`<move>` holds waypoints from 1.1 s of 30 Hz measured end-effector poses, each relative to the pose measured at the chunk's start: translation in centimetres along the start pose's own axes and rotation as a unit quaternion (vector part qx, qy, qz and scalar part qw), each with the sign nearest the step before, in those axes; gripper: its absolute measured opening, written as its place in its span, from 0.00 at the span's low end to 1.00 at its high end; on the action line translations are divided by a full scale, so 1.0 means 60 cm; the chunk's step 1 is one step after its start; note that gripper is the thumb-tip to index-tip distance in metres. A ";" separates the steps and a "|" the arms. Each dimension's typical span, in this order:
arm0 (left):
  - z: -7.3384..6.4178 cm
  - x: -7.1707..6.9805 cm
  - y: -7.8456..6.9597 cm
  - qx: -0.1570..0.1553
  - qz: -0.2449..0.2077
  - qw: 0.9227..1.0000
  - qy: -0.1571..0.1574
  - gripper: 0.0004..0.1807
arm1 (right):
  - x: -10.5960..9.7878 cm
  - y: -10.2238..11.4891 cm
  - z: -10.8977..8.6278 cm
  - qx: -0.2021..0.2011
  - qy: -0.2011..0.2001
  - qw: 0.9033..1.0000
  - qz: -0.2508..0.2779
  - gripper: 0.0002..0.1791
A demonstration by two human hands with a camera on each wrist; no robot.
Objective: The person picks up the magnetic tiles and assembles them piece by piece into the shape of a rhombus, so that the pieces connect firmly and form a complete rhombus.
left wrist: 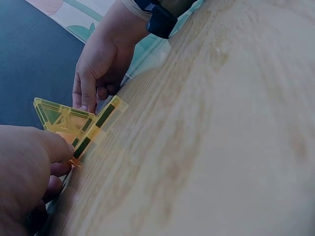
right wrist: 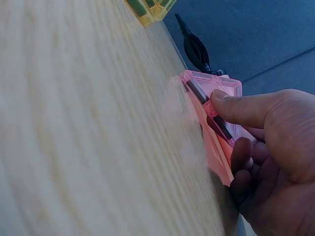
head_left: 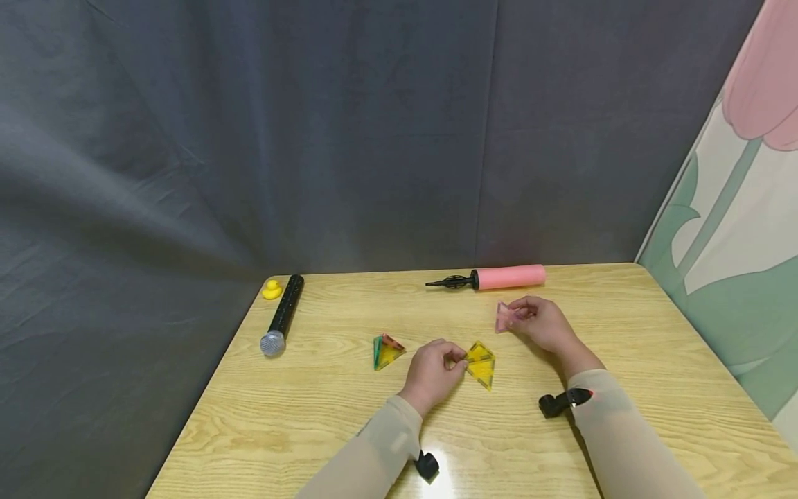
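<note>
Beige sleeves (head_left: 626, 433) lay nearest, reaching in from the near side of the table (head_left: 249, 423); judged step: tiles being fitted together, a yellow tile pair (head_left: 481, 367) steadied mid-table while a pink tile (head_left: 501, 319) was handled toward the far edge; next move would seem to call for bringing a pink edge level with a yellow one (dark bars ran along the edges), without knocking the pair.

Left hand (head_left: 432, 375): thumb and fingers drawn to a pinch on the pair's left corner, wrist low; one triangle stood tilted against the other. Right hand (head_left: 544, 326): thumb over the pink tile, fingers curled beneath, tile tilted; whether it touched the tabletop, could not tell.

Green, red and yellow tile cluster (head_left: 388, 353) sat apart, left of the left hand; pink pump (head_left: 510, 277) lay along the far edge.
</note>
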State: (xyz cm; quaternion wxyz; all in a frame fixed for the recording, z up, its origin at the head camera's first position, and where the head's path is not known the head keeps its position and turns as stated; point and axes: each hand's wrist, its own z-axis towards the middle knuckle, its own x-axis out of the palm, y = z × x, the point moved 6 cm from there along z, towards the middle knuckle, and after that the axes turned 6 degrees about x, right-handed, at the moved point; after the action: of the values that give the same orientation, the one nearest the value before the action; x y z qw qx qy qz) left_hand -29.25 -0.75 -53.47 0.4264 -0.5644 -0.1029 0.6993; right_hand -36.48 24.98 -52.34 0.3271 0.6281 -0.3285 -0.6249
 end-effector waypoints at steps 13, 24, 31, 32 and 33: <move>0.000 0.001 -0.002 0.012 -0.007 1.000 0.002 0.03 | 0.002 0.004 -0.003 -0.016 0.013 1.000 0.003 0.09; 0.000 -0.001 -0.002 0.010 -0.004 1.000 -0.003 0.02 | -0.002 0.002 0.000 -0.019 0.009 1.000 0.005 0.11; -0.002 -0.002 -0.002 0.005 -0.008 1.000 0.000 0.03 | -0.007 0.007 -0.005 -0.009 0.008 1.000 0.027 0.10; -0.002 -0.001 -0.002 0.005 -0.008 1.000 0.001 0.03 | -0.007 0.008 -0.006 -0.010 0.013 0.999 0.029 0.10; -0.002 -0.002 -0.003 0.005 -0.008 1.000 0.001 0.03 | -0.007 0.009 -0.007 -0.009 0.014 0.999 0.031 0.10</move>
State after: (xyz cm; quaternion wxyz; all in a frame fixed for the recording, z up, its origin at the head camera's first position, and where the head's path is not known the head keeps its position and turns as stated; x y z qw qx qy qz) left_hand -29.09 -0.75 -53.33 0.4349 -0.5620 -0.1041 0.6959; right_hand -36.09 25.02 -51.66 0.3567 0.6234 -0.3372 -0.6087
